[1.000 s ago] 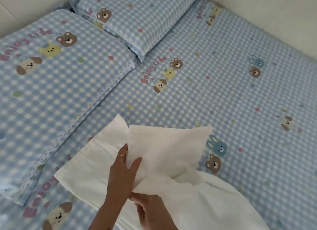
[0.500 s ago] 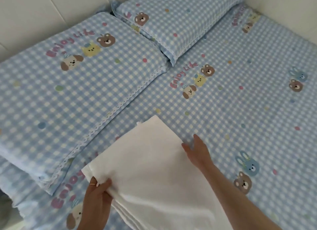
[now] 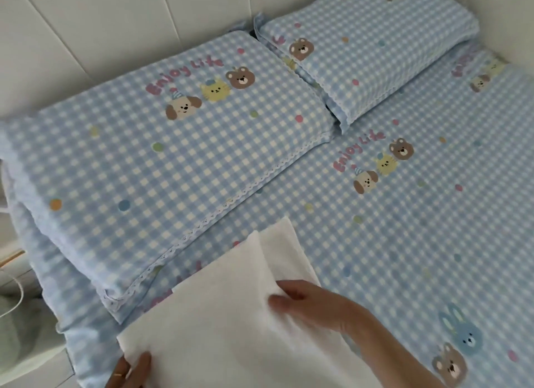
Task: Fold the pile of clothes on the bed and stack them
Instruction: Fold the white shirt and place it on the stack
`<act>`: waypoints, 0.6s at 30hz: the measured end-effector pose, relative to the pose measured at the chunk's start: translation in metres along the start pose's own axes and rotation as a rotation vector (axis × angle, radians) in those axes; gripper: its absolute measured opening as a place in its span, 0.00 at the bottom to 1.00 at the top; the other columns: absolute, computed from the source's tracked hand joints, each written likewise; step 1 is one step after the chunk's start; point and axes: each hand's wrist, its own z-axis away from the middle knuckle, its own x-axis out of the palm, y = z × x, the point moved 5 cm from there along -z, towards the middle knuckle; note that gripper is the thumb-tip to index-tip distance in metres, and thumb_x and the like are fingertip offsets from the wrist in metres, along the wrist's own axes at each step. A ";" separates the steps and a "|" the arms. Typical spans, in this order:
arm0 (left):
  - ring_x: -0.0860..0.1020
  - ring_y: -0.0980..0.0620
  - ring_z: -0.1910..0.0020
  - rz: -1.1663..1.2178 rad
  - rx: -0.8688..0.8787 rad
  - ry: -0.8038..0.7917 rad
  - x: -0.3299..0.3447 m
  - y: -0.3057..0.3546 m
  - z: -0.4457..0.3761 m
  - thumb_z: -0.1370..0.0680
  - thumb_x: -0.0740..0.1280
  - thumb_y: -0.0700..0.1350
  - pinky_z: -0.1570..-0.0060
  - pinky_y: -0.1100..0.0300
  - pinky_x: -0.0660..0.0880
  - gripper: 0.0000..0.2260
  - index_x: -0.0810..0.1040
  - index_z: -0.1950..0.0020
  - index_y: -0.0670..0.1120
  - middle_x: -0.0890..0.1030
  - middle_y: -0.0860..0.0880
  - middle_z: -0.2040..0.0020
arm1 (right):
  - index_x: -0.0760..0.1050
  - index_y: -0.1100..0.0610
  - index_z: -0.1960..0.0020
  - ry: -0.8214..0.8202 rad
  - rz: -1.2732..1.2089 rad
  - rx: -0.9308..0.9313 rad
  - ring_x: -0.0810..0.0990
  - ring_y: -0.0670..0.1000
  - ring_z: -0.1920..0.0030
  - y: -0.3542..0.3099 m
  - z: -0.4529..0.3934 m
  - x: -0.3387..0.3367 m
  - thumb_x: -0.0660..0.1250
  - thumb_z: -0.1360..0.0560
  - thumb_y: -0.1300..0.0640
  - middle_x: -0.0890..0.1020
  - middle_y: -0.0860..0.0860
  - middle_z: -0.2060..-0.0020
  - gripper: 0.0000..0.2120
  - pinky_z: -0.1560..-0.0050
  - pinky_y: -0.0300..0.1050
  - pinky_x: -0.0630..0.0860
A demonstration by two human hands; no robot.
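A white garment (image 3: 219, 315) lies partly folded on the blue checked bed sheet (image 3: 419, 243) at the bottom centre. One layer is turned over another, leaving a strip of the lower layer showing along the far right edge. My left hand (image 3: 130, 370) pinches the near left corner of the cloth, thumb on top. My right hand (image 3: 315, 304) grips the folded layer's right edge near the middle, fingers curled over it. The rest of the garment runs out of view at the bottom.
Two pillows in the same blue check with bear, cat and dog prints lie at the head of the bed: a large one (image 3: 161, 162) at left, a smaller one (image 3: 367, 46) at the back. A white padded headboard (image 3: 101, 40) runs behind. The bed edge falls away at the left.
The view has swung left and closer. My right hand moved from the cloth's far right edge onto the cloth, taking a fold across it. My left hand stays on the near left corner.
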 end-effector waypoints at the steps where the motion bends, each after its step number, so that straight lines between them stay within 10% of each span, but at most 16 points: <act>1: 0.75 0.65 0.80 -0.028 -0.039 0.009 -0.008 -0.003 -0.003 0.20 0.57 0.32 0.73 0.71 0.73 0.33 0.74 0.85 0.47 0.75 0.62 0.80 | 0.76 0.50 0.37 0.028 -0.009 -0.002 0.80 0.46 0.48 0.005 -0.013 0.002 0.60 0.20 0.51 0.81 0.47 0.45 0.13 0.41 0.48 0.75; 6: 0.78 0.61 0.78 0.194 0.060 0.129 0.014 -0.007 -0.020 0.20 0.56 0.29 0.78 0.68 0.75 0.24 0.83 0.65 0.48 0.81 0.55 0.74 | 0.58 0.56 0.24 0.481 0.208 0.005 0.58 0.47 0.25 0.030 -0.050 -0.059 0.57 0.19 0.54 0.59 0.48 0.24 0.24 0.26 0.42 0.53; 11: 0.78 0.54 0.65 0.169 0.177 0.106 0.077 0.003 -0.055 0.22 0.61 0.32 0.65 0.61 0.75 0.10 0.78 0.53 0.45 0.81 0.52 0.65 | 0.75 0.61 0.39 0.888 0.303 0.100 0.74 0.57 0.39 0.044 -0.037 -0.122 0.59 0.20 0.56 0.78 0.57 0.41 0.14 0.44 0.44 0.67; 18: 0.74 0.46 0.66 -0.301 0.361 0.317 0.086 0.020 -0.082 0.24 0.65 0.35 0.62 0.50 0.71 0.10 0.70 0.62 0.46 0.75 0.46 0.68 | 0.82 0.54 0.50 0.777 0.003 -0.072 0.81 0.46 0.54 0.022 -0.047 -0.133 0.69 0.26 0.58 0.84 0.49 0.55 0.06 0.52 0.41 0.76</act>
